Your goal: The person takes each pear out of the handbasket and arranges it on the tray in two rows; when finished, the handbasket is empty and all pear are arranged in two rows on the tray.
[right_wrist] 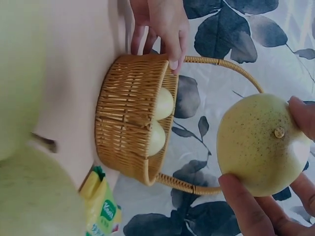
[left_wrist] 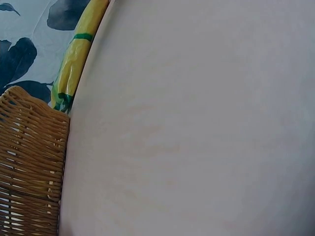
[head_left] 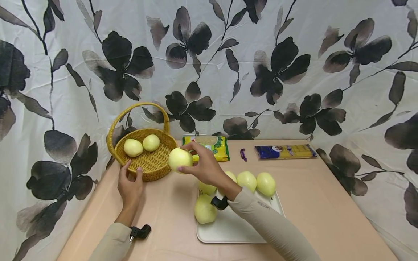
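Observation:
My right hand (head_left: 204, 163) holds a round, pale yellow pear (head_left: 180, 160) between thumb and fingers, raised just beside the right rim of a wicker basket (head_left: 153, 175). Small brown specks cover the pear's skin in the right wrist view. Two more pears (head_left: 133, 148) lie inside the basket toward its back left, under the tall arched handle (head_left: 140, 104). With thumb and fingertips at the near rim, my left hand (head_left: 130, 186) grips the basket. The left wrist view shows the basket's woven side (left_wrist: 32, 162) but not the hand.
Several pears (head_left: 205, 209) sit on a white tray (head_left: 238, 232) under my right forearm. Along the table's back edge lie a yellow-green packet (head_left: 222, 148), a small purple-wrapped candy (head_left: 243, 154) and a blue-and-yellow pasta pack (head_left: 285, 152). A floral cloth (head_left: 228, 90) hangs behind.

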`<action>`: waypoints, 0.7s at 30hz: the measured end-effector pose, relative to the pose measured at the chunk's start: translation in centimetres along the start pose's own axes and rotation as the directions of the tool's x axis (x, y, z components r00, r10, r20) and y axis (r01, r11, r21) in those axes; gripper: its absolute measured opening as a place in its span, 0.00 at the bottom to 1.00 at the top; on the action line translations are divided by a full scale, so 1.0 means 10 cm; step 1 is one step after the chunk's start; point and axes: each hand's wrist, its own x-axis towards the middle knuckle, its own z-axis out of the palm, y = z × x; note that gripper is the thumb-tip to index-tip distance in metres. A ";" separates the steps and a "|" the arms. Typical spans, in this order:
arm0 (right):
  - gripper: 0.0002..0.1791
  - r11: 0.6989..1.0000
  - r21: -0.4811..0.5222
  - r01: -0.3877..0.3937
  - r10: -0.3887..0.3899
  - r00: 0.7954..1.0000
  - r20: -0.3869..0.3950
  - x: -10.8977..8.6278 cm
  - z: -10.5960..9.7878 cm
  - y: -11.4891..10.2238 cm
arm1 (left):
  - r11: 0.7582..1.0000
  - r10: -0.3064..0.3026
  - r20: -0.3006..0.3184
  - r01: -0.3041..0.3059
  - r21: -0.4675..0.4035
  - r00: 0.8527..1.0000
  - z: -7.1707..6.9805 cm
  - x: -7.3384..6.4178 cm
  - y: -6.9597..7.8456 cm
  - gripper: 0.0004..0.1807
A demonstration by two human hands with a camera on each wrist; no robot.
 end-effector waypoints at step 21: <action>0.35 0.984 0.061 -0.170 0.179 0.962 -0.206 -0.99 -0.24 0.28 | 1.000 0.003 -0.017 -0.004 -0.001 1.000 0.01 0.00 0.00 0.30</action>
